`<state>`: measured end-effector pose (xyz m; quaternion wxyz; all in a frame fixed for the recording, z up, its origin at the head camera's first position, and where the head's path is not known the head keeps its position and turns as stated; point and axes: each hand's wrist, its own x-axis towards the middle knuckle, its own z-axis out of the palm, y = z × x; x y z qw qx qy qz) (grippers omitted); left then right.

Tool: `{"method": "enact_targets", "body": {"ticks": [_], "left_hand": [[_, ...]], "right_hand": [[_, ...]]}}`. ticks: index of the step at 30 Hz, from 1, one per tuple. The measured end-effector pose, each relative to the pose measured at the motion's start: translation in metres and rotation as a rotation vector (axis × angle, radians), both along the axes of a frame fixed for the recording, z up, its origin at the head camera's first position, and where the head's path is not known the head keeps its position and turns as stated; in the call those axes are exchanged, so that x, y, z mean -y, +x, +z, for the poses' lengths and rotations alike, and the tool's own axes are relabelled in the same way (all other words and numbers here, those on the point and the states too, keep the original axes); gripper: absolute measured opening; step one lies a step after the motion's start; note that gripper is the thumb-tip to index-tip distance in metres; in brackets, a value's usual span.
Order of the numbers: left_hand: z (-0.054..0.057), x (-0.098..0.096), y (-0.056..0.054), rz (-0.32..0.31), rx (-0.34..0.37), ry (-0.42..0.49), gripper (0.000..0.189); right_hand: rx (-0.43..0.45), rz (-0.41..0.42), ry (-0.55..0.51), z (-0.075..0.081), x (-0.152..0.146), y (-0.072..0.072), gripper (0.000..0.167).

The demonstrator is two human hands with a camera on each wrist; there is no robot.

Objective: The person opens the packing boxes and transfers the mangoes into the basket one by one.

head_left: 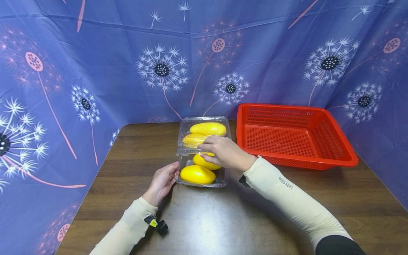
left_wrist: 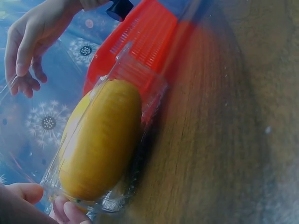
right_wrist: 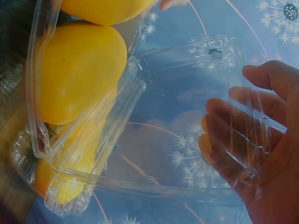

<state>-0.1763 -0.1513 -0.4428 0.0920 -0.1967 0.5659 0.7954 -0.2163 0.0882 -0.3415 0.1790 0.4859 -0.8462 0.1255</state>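
Note:
My left hand holds the left edge of a clear plastic box, its thumb and fingertips at the corner in the left wrist view. Smooth yellow oval fruits, like mangoes, lie inside; the nearest fruit is fully visible, the one behind it partly covered by my right hand. A clear lid stands raised in the right wrist view, where my right hand's spread, nearly straight fingers show through the plastic. Farther back, more yellow fruit shows through clear plastic.
A red perforated plastic basket stands to the right of the boxes, against the back. Blue dandelion-patterned cloth hangs behind and at both sides of the wooden table.

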Motion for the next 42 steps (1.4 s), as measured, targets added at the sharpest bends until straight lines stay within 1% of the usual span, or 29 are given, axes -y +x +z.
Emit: {"method": "enact_targets", "body": {"ticks": [7, 12, 16, 22, 30, 35, 39, 42], "left_hand": [[0.000, 0.000, -0.002, -0.014, 0.005, 0.012, 0.024], [-0.001, -0.001, -0.001, -0.036, -0.008, 0.009, 0.027], [-0.002, -0.001, -0.002, -0.050, -0.015, 0.006, 0.031], [-0.005, 0.001, -0.003, -0.066, -0.024, 0.009, 0.039], [-0.004, 0.000, -0.002, -0.039, -0.029, 0.023, 0.039], [-0.004, 0.001, -0.002, -0.034, -0.032, 0.013, 0.038], [-0.005, 0.001, -0.003, -0.026, -0.032, 0.009, 0.037], [-0.004, 0.000, -0.003, -0.029, -0.027, 0.006, 0.038]], "right_hand": [[-0.017, 0.020, -0.017, 0.001, -0.001, -0.003, 0.026], [-0.020, 0.030, -0.037, 0.001, -0.001, -0.004, 0.025], [-0.008, 0.023, -0.034, 0.003, -0.002, -0.005, 0.026], [0.025, -0.018, -0.020, 0.008, -0.001, -0.006, 0.030], [0.072, -0.075, -0.058, 0.013, -0.005, -0.012, 0.027], [0.064, -0.100, -0.092, 0.018, -0.011, -0.017, 0.023], [0.049, -0.108, -0.089, 0.022, -0.013, -0.021, 0.021], [0.044, -0.134, -0.083, 0.023, -0.014, -0.024, 0.020]]}}
